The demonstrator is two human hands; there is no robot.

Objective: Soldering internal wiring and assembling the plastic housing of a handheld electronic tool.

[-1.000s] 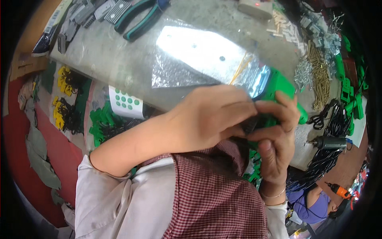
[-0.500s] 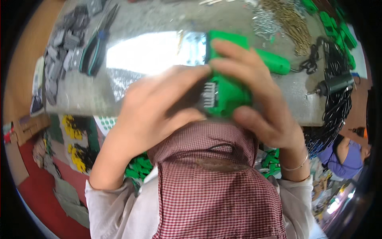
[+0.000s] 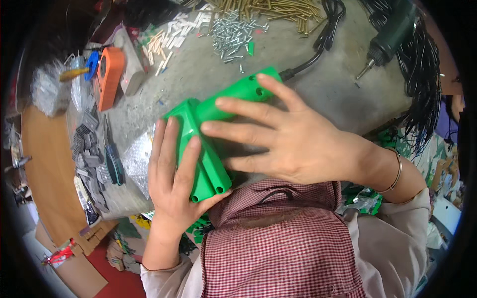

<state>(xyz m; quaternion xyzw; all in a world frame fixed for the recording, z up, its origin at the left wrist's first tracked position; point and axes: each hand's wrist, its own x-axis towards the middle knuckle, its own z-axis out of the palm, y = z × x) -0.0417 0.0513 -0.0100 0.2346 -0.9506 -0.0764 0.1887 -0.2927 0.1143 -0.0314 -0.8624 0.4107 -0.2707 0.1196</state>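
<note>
Silver screws (image 3: 231, 38) lie loosely piled on the worktable (image 3: 343, 94), beside longer brass-coloured screws (image 3: 293, 9). At left, pliers (image 3: 116, 166) lie beside small grey blocks (image 3: 92, 161); an orange device (image 3: 112, 82) is positioned beyond. At right, a power screwdriver (image 3: 390, 37) lies beside black cables (image 3: 422, 74).

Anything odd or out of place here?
A small green piece lies at the edge of the silver screws, unlike them in colour. The apron has a brownish patch, stain or wear unclear. No visible damage on the green casing.
</note>
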